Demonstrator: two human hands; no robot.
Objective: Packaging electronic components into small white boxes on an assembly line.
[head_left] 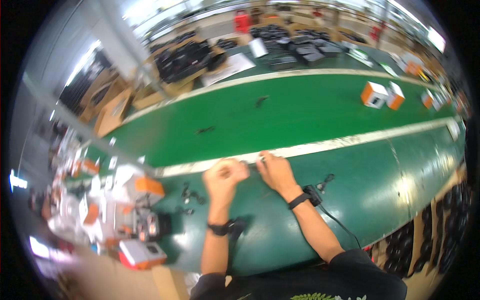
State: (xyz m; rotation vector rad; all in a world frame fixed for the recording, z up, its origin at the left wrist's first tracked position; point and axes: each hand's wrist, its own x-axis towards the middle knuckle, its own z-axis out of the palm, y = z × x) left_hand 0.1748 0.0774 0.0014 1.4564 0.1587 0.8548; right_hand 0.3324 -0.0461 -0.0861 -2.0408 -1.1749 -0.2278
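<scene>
My left hand (225, 176) and my right hand (274, 171) are close together over the green table (310, 230), near its white stripe (325, 146). The fingers of both hands are curled and pinch a small thin item (254, 163) between them; blur hides what it is. Each wrist wears a black band, and a cable runs back from the right one. A small black part (326, 181) lies just right of my right hand. Several small black parts (191, 195) lie just left of my left hand.
White and orange boxes (142, 252) and clutter crowd the table's left end. Two orange and white boxes (382, 95) stand on the green belt (280, 110) at the far right. Cardboard boxes of black items (182, 62) line the far side. Black parts (442, 235) fill bins at right.
</scene>
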